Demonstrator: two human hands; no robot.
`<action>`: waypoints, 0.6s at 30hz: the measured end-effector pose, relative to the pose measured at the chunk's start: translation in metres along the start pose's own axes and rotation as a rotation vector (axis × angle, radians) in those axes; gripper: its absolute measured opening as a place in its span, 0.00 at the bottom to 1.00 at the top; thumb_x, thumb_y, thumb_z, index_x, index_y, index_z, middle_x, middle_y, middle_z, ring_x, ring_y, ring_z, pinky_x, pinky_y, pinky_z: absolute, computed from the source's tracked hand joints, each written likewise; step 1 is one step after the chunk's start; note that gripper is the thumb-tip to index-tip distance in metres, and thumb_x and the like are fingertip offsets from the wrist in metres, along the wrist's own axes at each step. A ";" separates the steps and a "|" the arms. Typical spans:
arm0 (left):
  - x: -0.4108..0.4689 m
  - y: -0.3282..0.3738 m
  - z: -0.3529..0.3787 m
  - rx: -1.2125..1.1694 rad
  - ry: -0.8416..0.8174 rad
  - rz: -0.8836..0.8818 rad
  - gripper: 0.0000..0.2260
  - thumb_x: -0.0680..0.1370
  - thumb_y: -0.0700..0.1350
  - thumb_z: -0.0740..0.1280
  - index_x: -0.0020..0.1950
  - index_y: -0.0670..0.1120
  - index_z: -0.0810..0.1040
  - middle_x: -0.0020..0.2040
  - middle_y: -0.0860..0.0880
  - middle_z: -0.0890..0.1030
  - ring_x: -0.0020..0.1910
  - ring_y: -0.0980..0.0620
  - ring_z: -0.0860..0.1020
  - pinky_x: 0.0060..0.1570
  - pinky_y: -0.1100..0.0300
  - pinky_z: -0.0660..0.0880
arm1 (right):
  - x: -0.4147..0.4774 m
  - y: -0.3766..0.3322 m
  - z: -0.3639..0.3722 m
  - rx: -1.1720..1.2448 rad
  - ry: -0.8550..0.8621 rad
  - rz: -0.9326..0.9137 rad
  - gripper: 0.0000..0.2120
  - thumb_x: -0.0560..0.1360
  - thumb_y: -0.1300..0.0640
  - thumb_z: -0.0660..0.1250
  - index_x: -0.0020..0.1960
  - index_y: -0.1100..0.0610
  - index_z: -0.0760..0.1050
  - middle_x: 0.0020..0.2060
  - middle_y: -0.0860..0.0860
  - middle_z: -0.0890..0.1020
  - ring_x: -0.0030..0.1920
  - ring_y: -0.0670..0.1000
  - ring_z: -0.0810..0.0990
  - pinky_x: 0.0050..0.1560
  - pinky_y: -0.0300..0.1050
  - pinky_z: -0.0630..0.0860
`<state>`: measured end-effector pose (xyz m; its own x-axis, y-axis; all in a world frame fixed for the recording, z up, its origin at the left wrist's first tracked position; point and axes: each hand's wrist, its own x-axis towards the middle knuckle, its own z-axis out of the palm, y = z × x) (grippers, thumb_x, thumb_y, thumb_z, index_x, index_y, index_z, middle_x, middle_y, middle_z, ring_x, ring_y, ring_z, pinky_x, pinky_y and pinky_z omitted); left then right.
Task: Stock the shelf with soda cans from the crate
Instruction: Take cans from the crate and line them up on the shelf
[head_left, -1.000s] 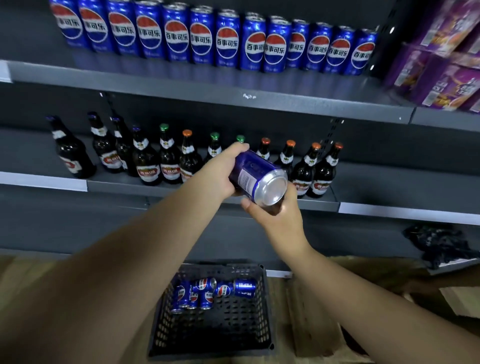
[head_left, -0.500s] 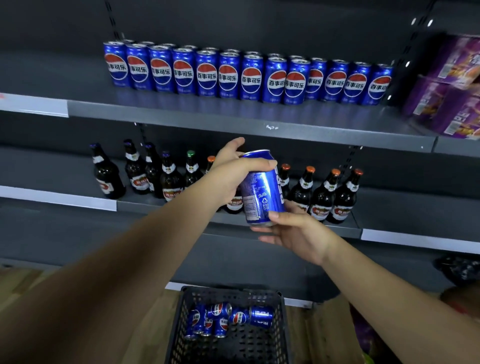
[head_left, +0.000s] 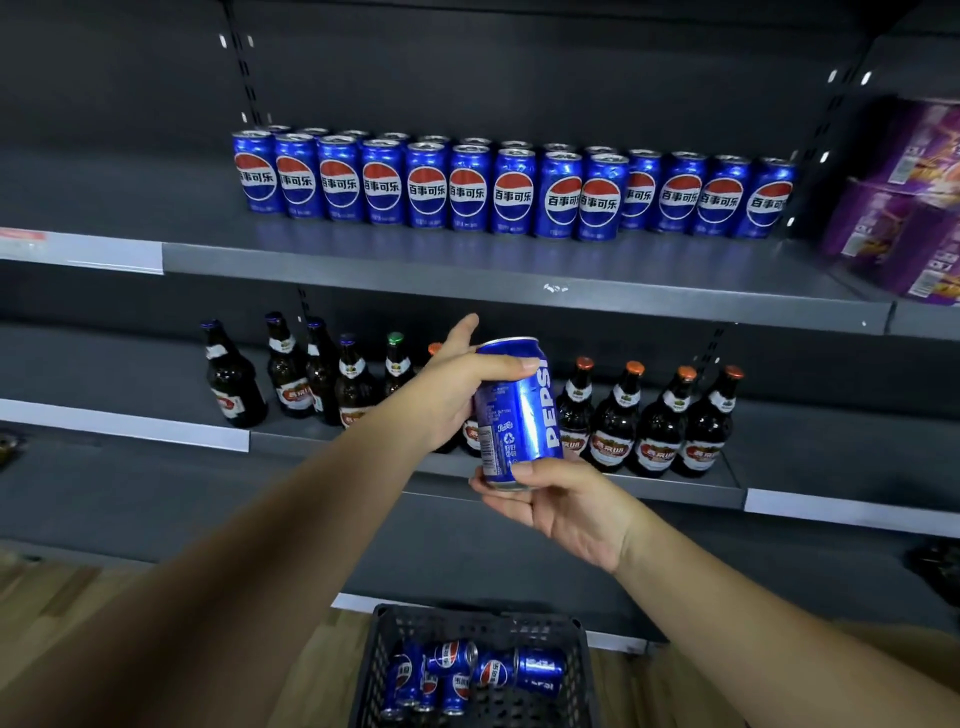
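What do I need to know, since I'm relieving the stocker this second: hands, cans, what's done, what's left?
Left hand grips the held can near its top; right hand holds its base. The can is upright, in front of the beer bottles.
Upper shelf carries rows of shelved cans. The crate on the floor holds several loose cans lying on their sides.
Done: many cans shelved. Left: set the held can on the upper shelf, then empty the crate.

Cans on upper shelf (head_left: 513, 195), front row: 13; second row behind, count unclear. Held can (head_left: 519, 410): 1. Cans in crate (head_left: 493, 673): about 6, overlapping. Crate (head_left: 577, 657): 1. Bottles (head_left: 618, 421): 10 clear, more partly hidden. Purple boxes (head_left: 904, 228) far right: blurred, uncountable.
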<state>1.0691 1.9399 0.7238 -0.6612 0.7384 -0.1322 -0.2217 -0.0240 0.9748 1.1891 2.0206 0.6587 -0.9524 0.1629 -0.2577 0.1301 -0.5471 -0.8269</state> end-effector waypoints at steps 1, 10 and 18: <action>0.001 -0.002 0.000 0.019 0.005 -0.004 0.44 0.69 0.38 0.74 0.77 0.49 0.51 0.60 0.48 0.75 0.53 0.51 0.78 0.54 0.56 0.75 | 0.001 -0.001 0.001 -0.013 0.032 -0.013 0.39 0.53 0.61 0.75 0.63 0.64 0.70 0.45 0.57 0.84 0.46 0.55 0.84 0.51 0.45 0.81; 0.006 -0.008 0.016 -0.081 0.323 0.041 0.45 0.60 0.58 0.78 0.71 0.51 0.62 0.61 0.50 0.76 0.54 0.49 0.79 0.55 0.48 0.77 | 0.012 -0.011 0.022 -0.258 0.279 -0.184 0.29 0.61 0.64 0.77 0.59 0.56 0.71 0.50 0.53 0.83 0.52 0.52 0.82 0.58 0.45 0.77; 0.006 0.002 0.005 -0.133 0.361 0.079 0.23 0.67 0.53 0.76 0.57 0.48 0.73 0.52 0.45 0.82 0.46 0.46 0.82 0.47 0.48 0.81 | 0.015 -0.014 0.037 -0.453 0.309 -0.207 0.35 0.52 0.50 0.78 0.56 0.51 0.69 0.53 0.50 0.82 0.55 0.51 0.81 0.60 0.47 0.75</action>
<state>1.0684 1.9471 0.7257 -0.8844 0.4467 -0.1354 -0.2352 -0.1758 0.9559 1.1623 2.0000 0.6847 -0.8550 0.4977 -0.1458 0.1195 -0.0844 -0.9892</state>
